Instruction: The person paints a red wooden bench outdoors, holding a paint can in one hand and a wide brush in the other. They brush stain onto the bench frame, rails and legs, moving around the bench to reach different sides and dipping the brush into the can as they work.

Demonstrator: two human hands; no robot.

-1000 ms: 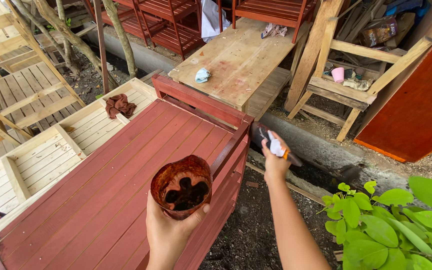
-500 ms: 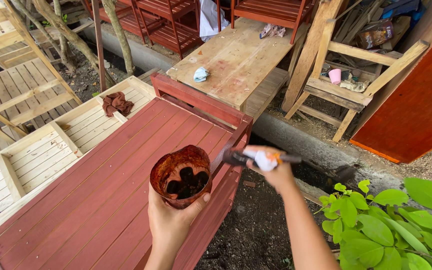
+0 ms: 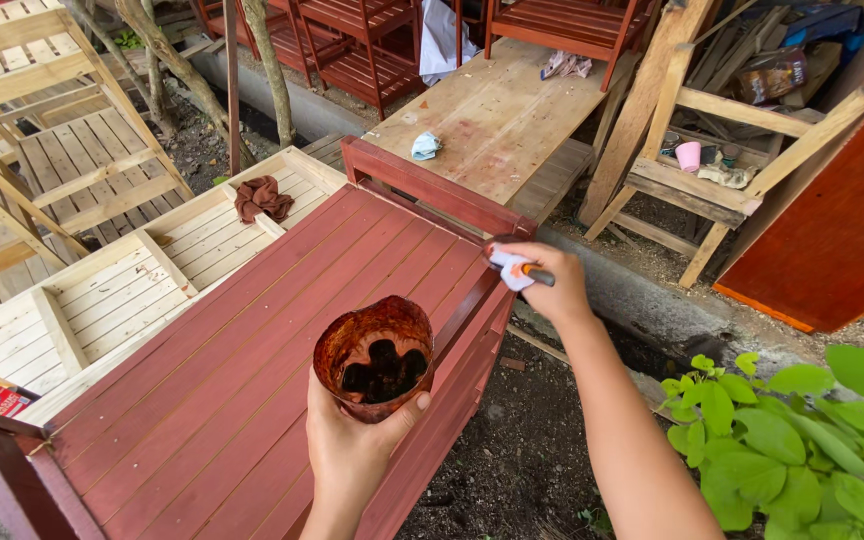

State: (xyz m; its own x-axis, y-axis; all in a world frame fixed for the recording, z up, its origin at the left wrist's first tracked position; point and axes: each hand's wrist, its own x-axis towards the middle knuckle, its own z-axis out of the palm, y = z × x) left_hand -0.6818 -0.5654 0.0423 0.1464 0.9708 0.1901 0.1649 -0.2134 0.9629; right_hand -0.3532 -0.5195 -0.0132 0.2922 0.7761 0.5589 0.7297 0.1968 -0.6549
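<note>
My left hand [image 3: 352,450] grips a cut-open plastic cup [image 3: 374,352] stained red-brown, with dark paint at the bottom. It hovers over the red-painted slatted wooden piece [image 3: 212,350]. My right hand [image 3: 542,282] holds a paintbrush [image 3: 512,268] with a white-wrapped handle, its head pressed against the far right corner of the red piece, near the raised end rail [image 3: 432,188].
Unpainted slatted frames [image 3: 102,280] lie to the left, one with a brown rag [image 3: 262,197] on it. A bare wooden table [image 3: 497,115] with a crumpled mask [image 3: 425,146] stands beyond. Red racks at the back, a green plant [image 3: 802,420] at the right, dirt ground below.
My right hand swung the brush from out over the ground at the right, past the cup, onto the corner of the red piece. The cup has stayed nearly still.
</note>
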